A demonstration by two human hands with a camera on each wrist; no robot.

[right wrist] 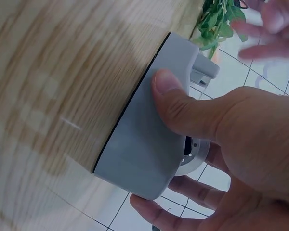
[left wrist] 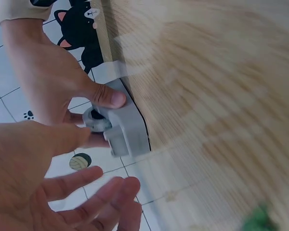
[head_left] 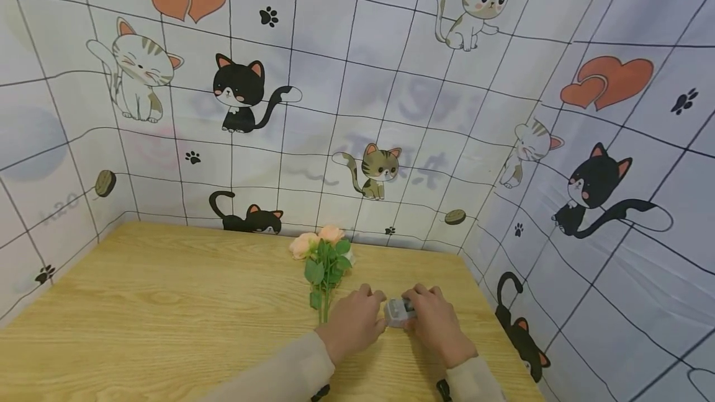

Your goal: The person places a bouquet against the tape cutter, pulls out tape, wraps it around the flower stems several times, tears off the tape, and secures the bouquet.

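Observation:
A grey tape dispenser [head_left: 395,314] stands on the wooden table, with a roll of tape [left wrist: 97,120] seated in it. My right hand [head_left: 438,322] grips its body from the right, the thumb lying along one side in the right wrist view and the fingers round the far side. Just left of the dispenser is my left hand [head_left: 354,322]. Its fingers [left wrist: 113,192] are spread and loosely bent in the left wrist view, and I see nothing held in them. In the right wrist view that hand is blurred and apart from the dispenser's cutter end [right wrist: 206,69].
Peach artificial roses [head_left: 304,245] with green leaves lie on the table [head_left: 184,303], behind and left of my left hand. A cloth [head_left: 335,79] printed with cats and grid lines hangs along the back and sides of the table.

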